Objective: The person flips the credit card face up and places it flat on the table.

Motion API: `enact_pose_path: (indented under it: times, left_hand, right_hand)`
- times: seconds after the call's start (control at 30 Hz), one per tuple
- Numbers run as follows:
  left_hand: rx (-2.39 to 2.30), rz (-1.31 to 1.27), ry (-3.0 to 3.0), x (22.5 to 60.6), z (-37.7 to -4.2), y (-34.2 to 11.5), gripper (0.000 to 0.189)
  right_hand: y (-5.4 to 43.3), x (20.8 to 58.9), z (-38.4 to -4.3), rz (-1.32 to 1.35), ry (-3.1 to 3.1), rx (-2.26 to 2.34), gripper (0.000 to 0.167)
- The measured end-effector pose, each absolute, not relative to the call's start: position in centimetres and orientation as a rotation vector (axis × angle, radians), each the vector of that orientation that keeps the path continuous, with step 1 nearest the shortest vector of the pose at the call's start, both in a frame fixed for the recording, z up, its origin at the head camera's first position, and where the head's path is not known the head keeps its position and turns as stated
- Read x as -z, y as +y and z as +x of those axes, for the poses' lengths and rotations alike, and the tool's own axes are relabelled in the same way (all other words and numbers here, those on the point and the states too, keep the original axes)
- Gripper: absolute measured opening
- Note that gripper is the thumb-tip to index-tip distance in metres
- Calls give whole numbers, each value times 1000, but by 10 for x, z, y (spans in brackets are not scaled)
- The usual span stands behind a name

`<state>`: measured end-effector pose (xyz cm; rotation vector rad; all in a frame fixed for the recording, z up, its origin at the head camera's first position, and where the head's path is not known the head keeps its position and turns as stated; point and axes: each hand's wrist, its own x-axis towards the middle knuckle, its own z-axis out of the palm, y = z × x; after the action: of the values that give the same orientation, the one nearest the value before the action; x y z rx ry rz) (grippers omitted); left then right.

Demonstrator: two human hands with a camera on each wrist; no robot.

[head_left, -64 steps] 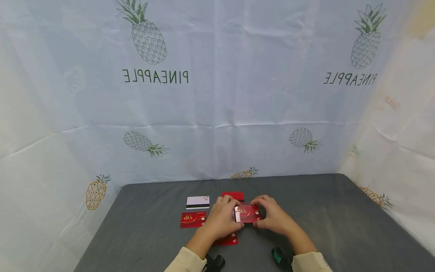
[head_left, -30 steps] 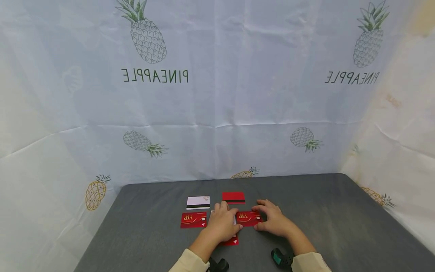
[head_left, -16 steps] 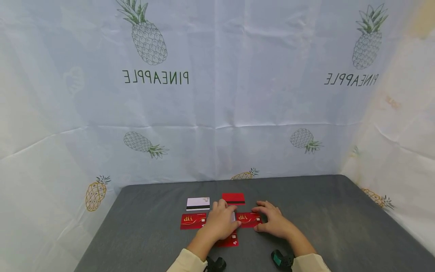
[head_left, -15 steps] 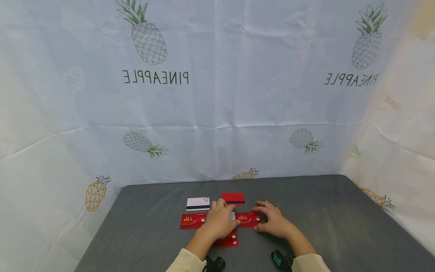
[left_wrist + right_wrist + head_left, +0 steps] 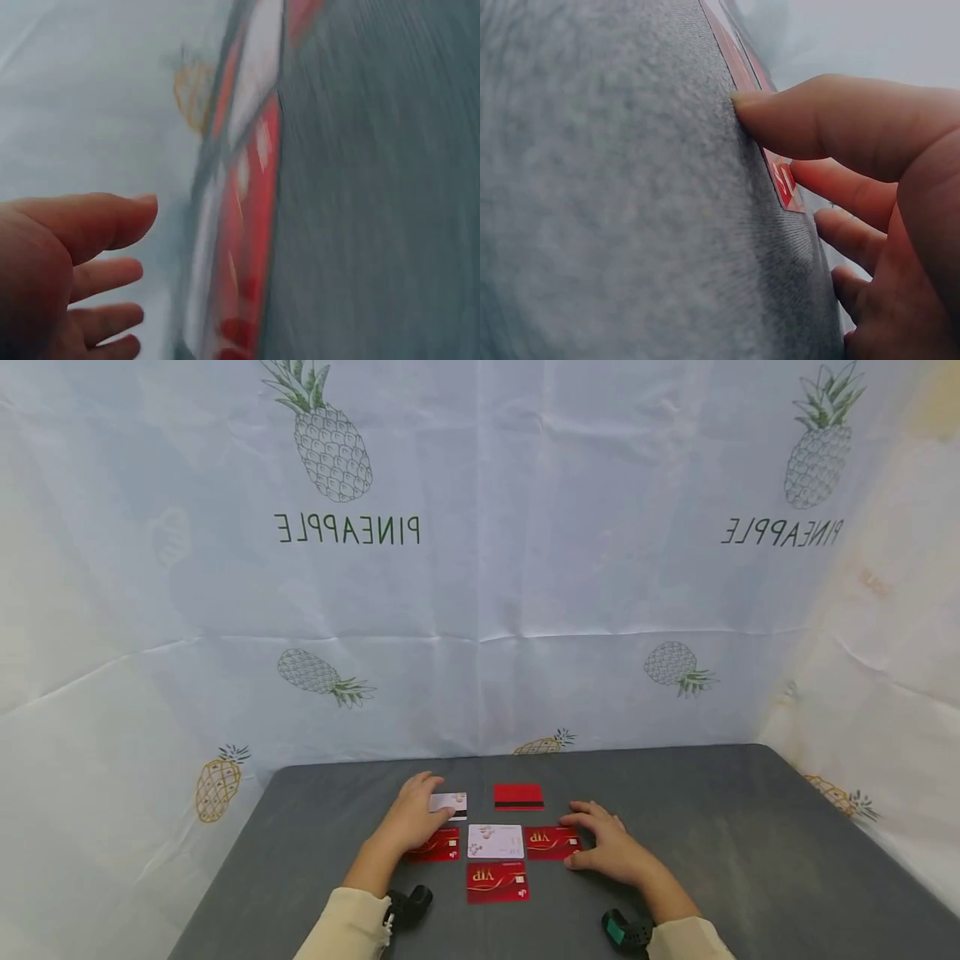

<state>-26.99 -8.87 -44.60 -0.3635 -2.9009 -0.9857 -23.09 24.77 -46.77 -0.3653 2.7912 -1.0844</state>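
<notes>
Several bank-style cards lie flat on a dark grey table. My left hand (image 5: pixel 410 818) hovers over or rests by a white card with a black stripe (image 5: pixel 459 799) and a red VIP card (image 5: pixel 446 850), partly covering both. In the blurred left wrist view, its thumb and fingers are apart with nothing between them. My right hand (image 5: pixel 611 847) holds another red VIP card (image 5: pixel 543 843) by its near and far edges, thumb on the near one. A white floral card (image 5: pixel 495 842) sits between the two VIP cards. Just below it is a third red VIP card (image 5: pixel 497 883).
A red card with a black stripe (image 5: pixel 518 793) lies behind the white floral one. Both wrists wear black devices (image 5: pixel 627 932). The grey table (image 5: pixel 720 852) meets a pale pineapple-print cloth (image 5: pixel 480 585) at the back and sides.
The red VIP card between both hands came down flat on the table. My left hand then moved away leftward, uncovering the white floral card. My right hand stayed at the VIP card.
</notes>
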Motion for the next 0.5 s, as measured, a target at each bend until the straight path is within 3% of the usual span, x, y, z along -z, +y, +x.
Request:
enact_pose_path:
  times: [0.5]
  left_hand:
    - [914, -324, -2990, 464, -279, -117, 50]
  right_hand:
    - [246, 466, -231, -327, 2775, 1105, 58]
